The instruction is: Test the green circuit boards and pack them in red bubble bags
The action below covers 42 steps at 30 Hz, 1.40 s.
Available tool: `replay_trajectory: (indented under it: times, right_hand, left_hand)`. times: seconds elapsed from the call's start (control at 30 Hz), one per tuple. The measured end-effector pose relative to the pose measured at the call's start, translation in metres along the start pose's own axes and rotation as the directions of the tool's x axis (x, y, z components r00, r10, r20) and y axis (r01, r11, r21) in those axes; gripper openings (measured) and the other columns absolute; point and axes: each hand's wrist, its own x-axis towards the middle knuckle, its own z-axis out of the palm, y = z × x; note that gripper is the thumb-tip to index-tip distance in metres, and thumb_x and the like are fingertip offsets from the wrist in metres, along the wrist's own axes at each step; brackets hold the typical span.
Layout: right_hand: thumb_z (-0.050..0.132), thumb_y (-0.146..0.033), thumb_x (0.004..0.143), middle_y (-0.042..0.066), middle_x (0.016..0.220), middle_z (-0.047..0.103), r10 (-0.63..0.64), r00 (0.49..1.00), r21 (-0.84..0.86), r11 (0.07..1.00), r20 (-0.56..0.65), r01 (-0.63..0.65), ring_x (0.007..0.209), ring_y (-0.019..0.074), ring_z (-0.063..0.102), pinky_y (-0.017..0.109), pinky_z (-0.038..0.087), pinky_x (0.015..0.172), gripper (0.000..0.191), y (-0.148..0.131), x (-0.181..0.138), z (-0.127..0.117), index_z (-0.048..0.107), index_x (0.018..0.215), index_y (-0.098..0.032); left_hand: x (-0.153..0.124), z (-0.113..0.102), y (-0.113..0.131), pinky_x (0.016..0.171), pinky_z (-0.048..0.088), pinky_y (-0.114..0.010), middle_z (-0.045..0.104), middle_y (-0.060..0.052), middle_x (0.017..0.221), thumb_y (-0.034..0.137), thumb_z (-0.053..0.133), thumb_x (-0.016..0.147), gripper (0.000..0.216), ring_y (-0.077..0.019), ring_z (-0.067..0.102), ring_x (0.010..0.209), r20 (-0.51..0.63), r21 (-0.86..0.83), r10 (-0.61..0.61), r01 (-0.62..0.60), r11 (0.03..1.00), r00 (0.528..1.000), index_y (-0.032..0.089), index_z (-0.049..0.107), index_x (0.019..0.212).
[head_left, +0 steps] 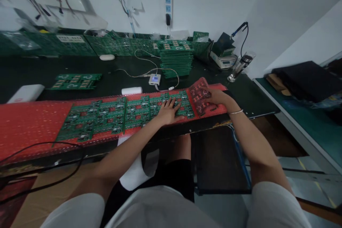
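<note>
A long strip of red bubble wrap (29, 117) lies along the front of the bench, with green circuit board panels (110, 115) side by side on it. My left hand (168, 112) rests flat on the rightmost uncovered panel, fingers spread. At the strip's right end, the red wrap is folded over one circuit board (197, 96), which shows through it. My right hand (215, 97) grips this wrapped board at its right side, fingers over the top and thumb nearer the front edge. Part of its grip is hidden.
Behind the strip stand a tall stack of green boards (176, 62), a small meter with cables (155, 79) and a white roll (131, 91). More boards (76, 81) lie at left. A glass bottle (239, 68) and a scale (226, 60) are at right. A black cable (72, 144) crosses front left.
</note>
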Motion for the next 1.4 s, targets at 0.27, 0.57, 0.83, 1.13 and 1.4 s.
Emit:
replay_trajectory:
  times: [0.27,0.57,0.83,1.13,1.4]
  right_hand:
    - [0.065,-0.031,0.089,0.019,0.128,0.07,0.063,0.998,-0.291,0.954,-0.024,-0.067,0.113,0.0386,0.069,0.045,0.055,0.088,0.067,-0.093,-0.003,-0.006,0.046,0.153,-0.023]
    - [0.068,-0.041,0.089,0.021,0.13,0.069,-0.171,0.983,-0.221,0.958,0.072,0.183,0.117,0.0344,0.068,0.04,0.053,0.096,0.089,-0.168,0.015,0.044,0.024,0.162,-0.016]
    - [0.069,-0.058,0.086,0.017,0.124,0.071,-0.06,0.978,0.222,0.97,-0.198,0.104,0.11,0.0295,0.07,0.04,0.055,0.094,0.079,-0.109,0.018,0.053,0.047,0.149,-0.016]
    - [0.067,-0.043,0.091,0.01,0.148,0.058,-0.086,0.99,0.536,0.834,-0.113,0.134,0.123,0.024,0.065,0.04,0.057,0.099,0.088,-0.069,0.026,0.072,0.019,0.164,-0.027]
    - [0.065,-0.032,0.092,0.01,0.155,0.051,-0.178,0.983,0.34,0.923,-0.038,0.18,0.137,0.0251,0.056,0.042,0.046,0.114,0.071,-0.09,0.039,0.048,0.039,0.157,-0.023]
  left_hand:
    - [0.008,-0.003,0.01,0.123,0.017,-0.06,0.022,-0.019,0.168,0.068,0.055,0.091,0.083,-0.0378,0.02,0.156,-0.022,-0.053,0.015,-0.016,0.998,1.0,0.022,0.039,0.158]
    - [-0.02,-0.001,-0.036,0.126,0.018,-0.056,0.022,-0.024,0.166,0.041,0.045,0.1,0.067,-0.0373,0.018,0.157,-0.105,-0.027,-0.09,0.087,0.996,0.99,0.005,0.037,0.157]
    - [-0.044,0.001,-0.038,0.128,0.017,-0.05,0.039,-0.017,0.162,0.043,0.04,0.103,0.062,-0.0305,0.026,0.155,-0.233,-0.095,0.019,-0.042,0.995,0.972,0.011,0.038,0.156]
    - [-0.044,0.002,-0.015,0.126,0.021,-0.049,0.049,-0.024,0.152,0.055,0.04,0.101,0.074,-0.0338,0.037,0.149,-0.201,-0.093,0.101,-0.121,0.988,0.974,0.002,0.042,0.152]
    - [-0.07,0.002,-0.083,0.126,0.012,-0.057,0.026,-0.01,0.168,0.068,0.05,0.094,0.073,-0.0372,0.017,0.157,-0.1,-0.064,-0.042,0.035,0.997,0.994,0.029,0.044,0.155]
